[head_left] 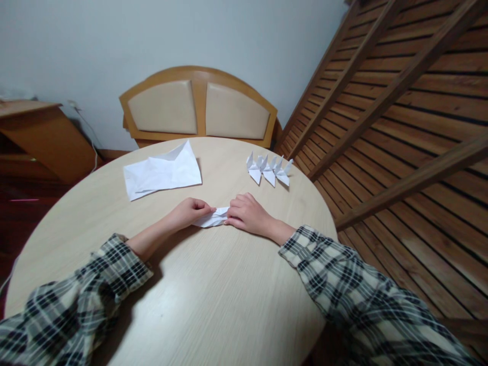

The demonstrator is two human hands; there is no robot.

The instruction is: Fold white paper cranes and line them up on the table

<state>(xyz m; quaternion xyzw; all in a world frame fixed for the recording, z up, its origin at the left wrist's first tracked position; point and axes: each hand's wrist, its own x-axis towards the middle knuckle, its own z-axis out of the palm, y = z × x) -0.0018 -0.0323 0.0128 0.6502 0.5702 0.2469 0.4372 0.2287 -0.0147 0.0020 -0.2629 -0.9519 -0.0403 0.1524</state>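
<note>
My plaid sleeves [354, 284] lead to my left hand [193, 210] and right hand [247, 213], both pinching the folded paper [211, 219] between them, presumably to steady its creases, though the right hand partly hides its grip.

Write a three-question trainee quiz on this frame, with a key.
1. True or false: the left hand and right hand both touch the small folded paper.
2. The larger white paper lies: (a) under the right hand; (b) on the table, beyond the hands; (c) between the hands.
3. On which side of the larger white paper are the paper figures?

Key: 1 true; 2 b; 3 right.
</note>
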